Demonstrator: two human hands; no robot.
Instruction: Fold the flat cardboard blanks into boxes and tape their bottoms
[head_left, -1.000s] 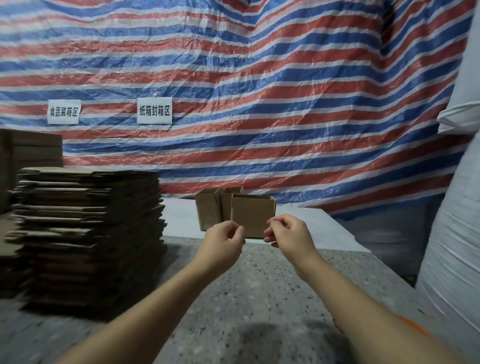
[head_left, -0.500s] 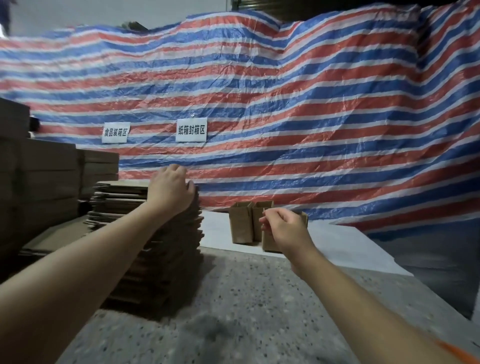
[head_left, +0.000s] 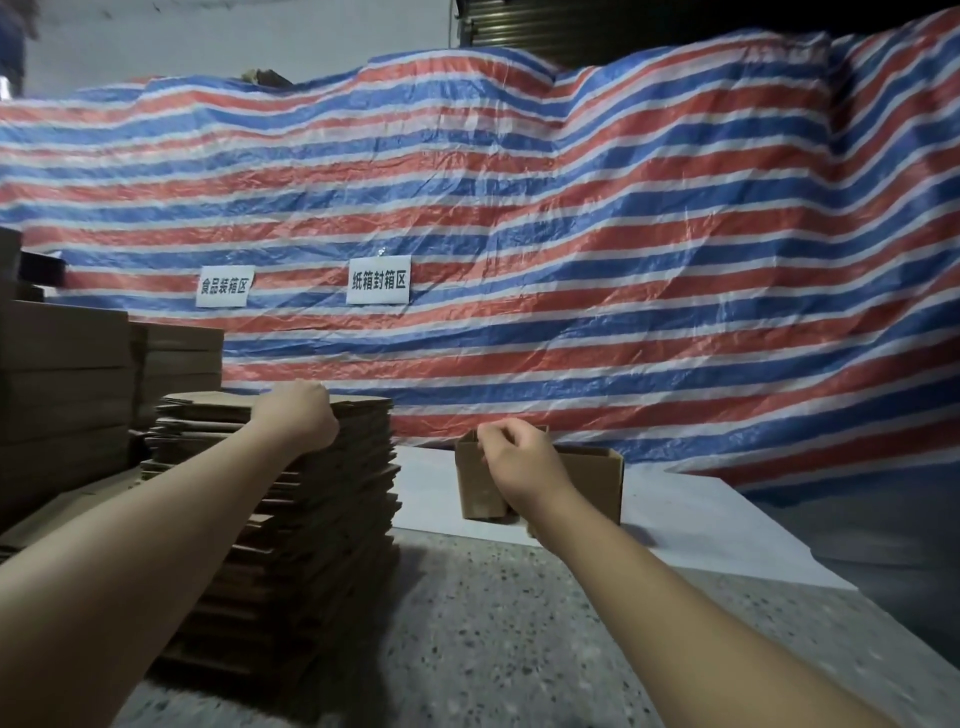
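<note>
head view: the left hand lies on top of the stack of flat cardboard blanks on the speckled floor; whether its fingers grasp the top blank cannot be told. the right hand hangs in the air, fingers loosely curled and grasping nothing, in front of folded boxes on a white sheet.

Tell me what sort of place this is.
Probably a warehouse packing area. A tall stack of flat brown cardboard blanks stands on a speckled concrete floor, assembled brown cardboard boxes sit nearby, and a red, white and blue striped tarpaulin carries white paper zone signs.
</note>
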